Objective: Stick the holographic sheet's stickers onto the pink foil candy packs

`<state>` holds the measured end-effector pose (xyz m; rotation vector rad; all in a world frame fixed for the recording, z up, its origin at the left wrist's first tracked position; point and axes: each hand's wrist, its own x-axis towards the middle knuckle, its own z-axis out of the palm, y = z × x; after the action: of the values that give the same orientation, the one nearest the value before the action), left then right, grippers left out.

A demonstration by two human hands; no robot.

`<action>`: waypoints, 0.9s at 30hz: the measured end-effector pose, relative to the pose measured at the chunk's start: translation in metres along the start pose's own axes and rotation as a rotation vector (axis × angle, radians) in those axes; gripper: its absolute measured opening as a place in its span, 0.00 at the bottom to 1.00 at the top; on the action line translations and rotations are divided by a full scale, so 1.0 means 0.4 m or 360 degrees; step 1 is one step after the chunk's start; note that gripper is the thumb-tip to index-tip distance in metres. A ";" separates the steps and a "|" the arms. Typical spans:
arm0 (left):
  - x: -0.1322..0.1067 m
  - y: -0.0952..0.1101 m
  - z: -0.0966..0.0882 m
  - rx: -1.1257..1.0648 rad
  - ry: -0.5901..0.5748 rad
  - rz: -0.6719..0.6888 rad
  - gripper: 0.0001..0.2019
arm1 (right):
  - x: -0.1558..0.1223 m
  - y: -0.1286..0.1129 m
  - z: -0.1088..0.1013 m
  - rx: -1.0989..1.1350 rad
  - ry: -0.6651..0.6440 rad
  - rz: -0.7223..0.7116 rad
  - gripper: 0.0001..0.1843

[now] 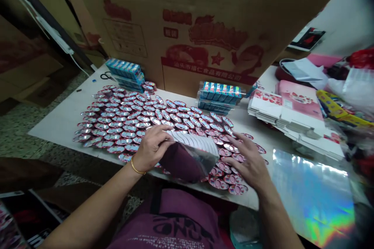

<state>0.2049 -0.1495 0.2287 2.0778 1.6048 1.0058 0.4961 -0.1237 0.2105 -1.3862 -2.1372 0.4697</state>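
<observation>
My left hand (153, 146), with a gold bangle at the wrist, pinches the left end of a shiny, mirror-like pack (194, 148). A row of white curved edges runs along its top, and its dark front face reflects purple. What exactly the pack is I cannot make out. My right hand (247, 159) is beside the pack's right end, fingers spread and holding nothing that I can see. Under and around both hands lie many small oval containers (117, 124) with silvery lids and red rims, packed closely on the white table (58, 118).
A large printed carton (181, 46) stands behind the containers. Blue wrapped packs (219, 95) and another blue stack (125, 72) rest against it, near scissors (105, 75). Flattened pink-and-white boxes (292, 113) and a rainbow-shiny sheet (315, 190) lie at right.
</observation>
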 end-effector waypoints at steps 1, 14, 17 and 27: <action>-0.001 0.012 -0.004 -0.0071 -0.0078 0.0037 0.06 | 0.015 -0.050 0.017 0.0002 -0.0102 -0.0128 0.30; -0.032 -0.082 -0.007 -0.0733 0.0325 -0.0793 0.10 | 0.023 0.017 0.104 0.0346 -0.0641 -0.0148 0.13; -0.066 -0.092 0.041 -0.1184 0.0303 -0.1036 0.11 | -0.008 0.077 0.073 0.0450 -0.0655 0.0036 0.13; -0.115 0.032 0.343 -0.1776 0.0008 -0.1648 0.16 | -0.090 0.369 -0.076 0.0210 -0.0331 0.0473 0.18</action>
<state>0.3044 -0.1748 0.1262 0.4080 1.2981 1.0552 0.6330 -0.0962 0.1433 -1.6466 -2.0196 0.8888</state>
